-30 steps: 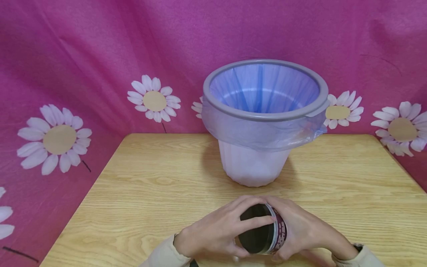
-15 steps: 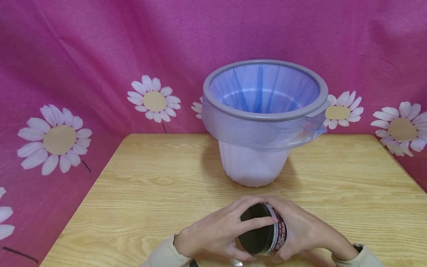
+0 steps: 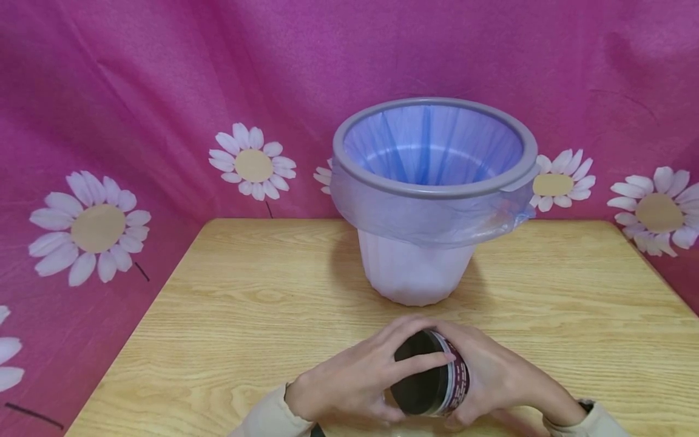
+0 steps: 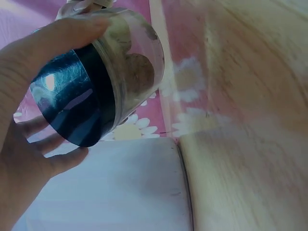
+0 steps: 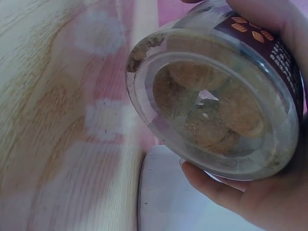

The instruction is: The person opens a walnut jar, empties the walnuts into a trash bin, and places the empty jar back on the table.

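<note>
A clear plastic cookie jar (image 5: 144, 98) is held tilted on its side near the table's front, its black lid (image 3: 417, 388) facing left. My left hand (image 3: 349, 373) grips the lid, thumb and fingers spread round its edge. On the right, my right hand (image 3: 499, 376) holds the jar's body over its dark maroon label (image 3: 460, 382). Through the jar's base, in the right wrist view, several round brown cookies (image 5: 240, 113) show inside. The left wrist view shows the lid sitting against the jar's mouth.
Beyond the hands stands a white waste bin (image 3: 417, 273) with a grey rim ring (image 3: 431, 192) and a blue bag lining folded over it. The wooden table (image 3: 246, 315) meets a magenta flowered cloth (image 3: 306, 60) at the back and sides.
Both hands keep their hold on the jar. The left hand's fingers have shifted slightly on the lid, and the jar has barely moved.
</note>
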The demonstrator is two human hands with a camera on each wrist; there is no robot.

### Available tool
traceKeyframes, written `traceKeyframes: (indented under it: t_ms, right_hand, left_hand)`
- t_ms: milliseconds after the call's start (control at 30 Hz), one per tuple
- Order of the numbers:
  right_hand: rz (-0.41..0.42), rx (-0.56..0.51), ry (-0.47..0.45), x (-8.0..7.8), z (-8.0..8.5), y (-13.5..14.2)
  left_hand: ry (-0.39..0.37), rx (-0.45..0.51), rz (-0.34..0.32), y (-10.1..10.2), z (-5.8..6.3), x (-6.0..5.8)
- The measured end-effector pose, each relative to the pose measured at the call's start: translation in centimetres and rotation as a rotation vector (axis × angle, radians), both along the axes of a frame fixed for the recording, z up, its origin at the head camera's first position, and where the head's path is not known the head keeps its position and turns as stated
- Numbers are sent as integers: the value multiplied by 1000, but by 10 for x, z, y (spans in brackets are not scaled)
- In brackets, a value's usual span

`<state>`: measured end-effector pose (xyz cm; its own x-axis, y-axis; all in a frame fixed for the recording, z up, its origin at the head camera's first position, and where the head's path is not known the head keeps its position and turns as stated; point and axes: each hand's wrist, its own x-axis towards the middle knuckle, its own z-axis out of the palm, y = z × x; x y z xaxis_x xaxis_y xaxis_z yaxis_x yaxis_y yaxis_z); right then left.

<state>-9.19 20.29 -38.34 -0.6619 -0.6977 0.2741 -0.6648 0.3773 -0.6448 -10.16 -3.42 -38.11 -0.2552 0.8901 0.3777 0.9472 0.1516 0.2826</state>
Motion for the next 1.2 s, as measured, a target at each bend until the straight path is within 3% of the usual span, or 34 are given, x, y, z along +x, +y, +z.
traceKeyframes:
  t_ms: [200,433,633,767,900,1033,1200]
  right_hand:
    - [-4,-2,-16,0,0,1]
    - [-69,42,-23,2,1,2]
    - [-38,24,6,1,0,2]
    - [-19,2,-7,0,1,3]
    - [-46,7,38,-1,3,5]
    - [-58,13,85,-2,3,6]
    - [-26,-7,70,-2,2,5]
  left_hand:
    - [24,11,-8,0,-1,0]
    - [58,-5,11,0,1,0]
    - [91,-11,4,-2,2,0]
    - [42,1,19,-1,3,0]
    - [12,18,22,-1,3,0]
    - [49,39,23,-1,3,0]
    - [84,49,47,-2,3,0]
